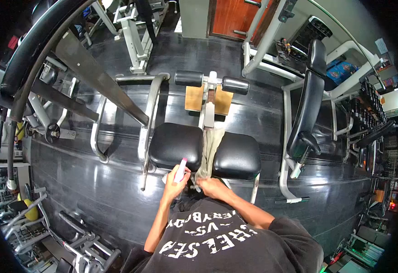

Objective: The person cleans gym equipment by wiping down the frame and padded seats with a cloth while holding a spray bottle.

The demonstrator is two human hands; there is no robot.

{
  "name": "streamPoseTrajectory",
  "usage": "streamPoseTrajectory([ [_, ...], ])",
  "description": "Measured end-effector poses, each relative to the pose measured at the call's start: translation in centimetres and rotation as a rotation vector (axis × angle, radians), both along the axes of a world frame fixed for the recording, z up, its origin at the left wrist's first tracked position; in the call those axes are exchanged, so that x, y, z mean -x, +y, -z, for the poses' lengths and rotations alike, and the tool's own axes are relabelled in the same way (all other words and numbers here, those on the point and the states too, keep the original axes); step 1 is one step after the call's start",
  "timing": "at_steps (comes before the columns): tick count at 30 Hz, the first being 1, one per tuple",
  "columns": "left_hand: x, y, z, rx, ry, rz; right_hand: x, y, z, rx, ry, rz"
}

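Note:
My left hand (174,185) is wrapped round a slim white bottle with a pink top (180,170), held upright and tilted a little. Over the gap between two black padded seats lies a long pale greenish cloth (213,143). My right hand (211,187) is closed at the near end of this cloth, its fingers partly hidden. The left seat pad (176,142) is just beyond my left hand, and the right seat pad (236,154) is beyond my right. Between the pads a white metal post (209,116) runs forward to two black foam rollers (189,78).
A wooden footplate (193,99) sits under the rollers. Metal frames (151,104) with a long slanting bar stand at left. A black padded bench (307,109) is at right, with a dumbbell rack (367,107) farther off. Dark rubber flooring (103,186) surrounds the machine.

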State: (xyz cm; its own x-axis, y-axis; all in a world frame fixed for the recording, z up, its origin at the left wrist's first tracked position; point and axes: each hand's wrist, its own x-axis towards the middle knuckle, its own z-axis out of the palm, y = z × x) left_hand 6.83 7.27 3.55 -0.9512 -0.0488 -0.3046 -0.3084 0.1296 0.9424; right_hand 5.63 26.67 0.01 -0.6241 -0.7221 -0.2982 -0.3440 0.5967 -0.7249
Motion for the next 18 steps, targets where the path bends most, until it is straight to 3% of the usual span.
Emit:
streamPoseTrajectory([
  [2,0.3,-0.4,-0.1,-0.002,0.007,0.001,-0.7,0.1,0.5,-0.039,-0.093,-0.032],
  [5,0.8,-0.8,-0.3,0.026,0.029,0.021,2.3,0.5,-3.0,0.026,-0.263,-0.017],
  [7,1.1,-0.7,-0.7,0.014,0.019,0.021,5.8,1.6,-1.9,0.307,-0.232,0.165],
  [9,1.1,-0.8,-0.8,-0.016,0.04,0.032,9.5,1.6,-0.8,0.276,0.003,0.522],
  [10,1.0,-0.8,-0.9,-0.013,0.046,0.036,10.9,1.6,-1.7,-0.029,0.109,0.561],
  [13,0.8,-0.8,-1.0,0.015,0.048,0.059,11.8,0.3,-1.5,-0.259,0.464,0.532],
  [17,0.0,-0.6,-0.6,-0.031,0.05,0.028,9.8,-1.7,1.0,-0.725,0.081,0.006],
  [18,-0.1,-0.5,-0.5,-0.041,0.041,0.031,9.0,-2.2,1.8,-0.807,0.138,-0.079],
])
